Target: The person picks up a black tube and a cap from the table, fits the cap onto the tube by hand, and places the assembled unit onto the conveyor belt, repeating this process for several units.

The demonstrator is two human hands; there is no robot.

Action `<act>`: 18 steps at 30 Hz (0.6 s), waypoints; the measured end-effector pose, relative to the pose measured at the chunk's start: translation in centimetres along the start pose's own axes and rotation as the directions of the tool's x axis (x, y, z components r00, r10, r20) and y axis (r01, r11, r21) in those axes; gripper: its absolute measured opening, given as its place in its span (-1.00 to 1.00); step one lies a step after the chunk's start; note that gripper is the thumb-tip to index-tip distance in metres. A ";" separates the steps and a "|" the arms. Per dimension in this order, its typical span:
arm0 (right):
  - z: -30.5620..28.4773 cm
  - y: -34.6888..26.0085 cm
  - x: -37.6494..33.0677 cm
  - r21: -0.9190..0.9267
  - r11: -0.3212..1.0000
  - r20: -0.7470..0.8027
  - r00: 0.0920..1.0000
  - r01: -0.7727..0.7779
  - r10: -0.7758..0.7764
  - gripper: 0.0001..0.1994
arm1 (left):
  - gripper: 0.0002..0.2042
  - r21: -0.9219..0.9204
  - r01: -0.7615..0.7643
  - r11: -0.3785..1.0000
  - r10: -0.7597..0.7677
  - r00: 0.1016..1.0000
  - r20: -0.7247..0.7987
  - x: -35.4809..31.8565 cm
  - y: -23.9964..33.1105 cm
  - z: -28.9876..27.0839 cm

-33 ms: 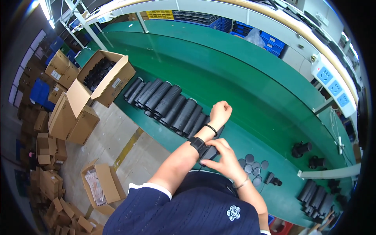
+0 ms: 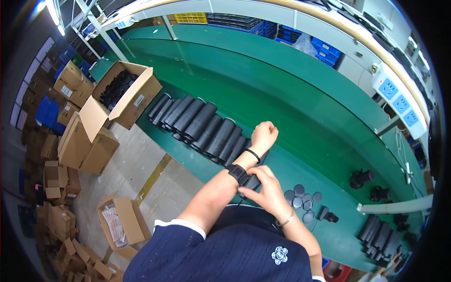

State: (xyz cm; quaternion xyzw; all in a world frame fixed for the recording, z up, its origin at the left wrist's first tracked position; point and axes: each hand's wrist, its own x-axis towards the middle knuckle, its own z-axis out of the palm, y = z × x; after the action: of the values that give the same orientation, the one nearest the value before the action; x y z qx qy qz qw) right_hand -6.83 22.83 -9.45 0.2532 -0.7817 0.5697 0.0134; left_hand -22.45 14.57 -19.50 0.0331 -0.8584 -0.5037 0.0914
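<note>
My left hand [image 2: 264,135] is raised over the green bench with its fingers curled into a fist, and nothing shows in it. A black watch [image 2: 237,173] and a thin black band [image 2: 253,155] circle that wrist. Just beside the watch, my right hand [image 2: 269,186] pinches a dark boxy object [image 2: 252,183] between thumb and fingers; its kind is partly hidden. A short dark cord seems to hang below it. Left of my hands lies a row of black ribbed cylinders [image 2: 197,123]. Several dark round discs [image 2: 299,190] are to the right.
A small black fitting [image 2: 327,215] lies past the discs. More black cylinders [image 2: 379,237] and two black parts [image 2: 361,178] are at the right. An open carton of black pieces [image 2: 123,89] stands far left. A socket strip [image 2: 398,101] hangs from the frame; cartons [image 2: 118,221] crowd the floor.
My right thumb has shifted slightly up along the dark boxy object, toward the watch. My left arm and the things on the bench stay where they were.
</note>
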 end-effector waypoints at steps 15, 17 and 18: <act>3.0 3.3 -0.3 -0.110 0.985 -0.038 0.991 -0.133 0.130 -0.61 | -0.92 0.435 -0.796 0.421 0.558 0.605 0.568 -2.8 -1.9 -0.1; 2.0 3.8 -0.5 -0.060 0.985 0.015 0.986 -0.164 0.165 -0.60 | -0.88 0.527 -0.540 0.656 0.373 0.840 0.395 -3.1 -1.7 0.2; 0.9 4.2 -0.9 0.019 0.979 0.001 0.979 -0.205 0.205 -0.60 | -0.86 0.429 -0.502 0.751 0.363 0.857 0.366 -3.2 -1.5 0.1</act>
State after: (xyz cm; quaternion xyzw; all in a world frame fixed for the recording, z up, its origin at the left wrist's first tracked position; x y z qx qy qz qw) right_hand -7.50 23.32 -13.72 0.1709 -0.7982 0.5757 -0.0473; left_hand -19.43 14.39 -21.30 -0.2114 -0.9483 -0.2225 0.0812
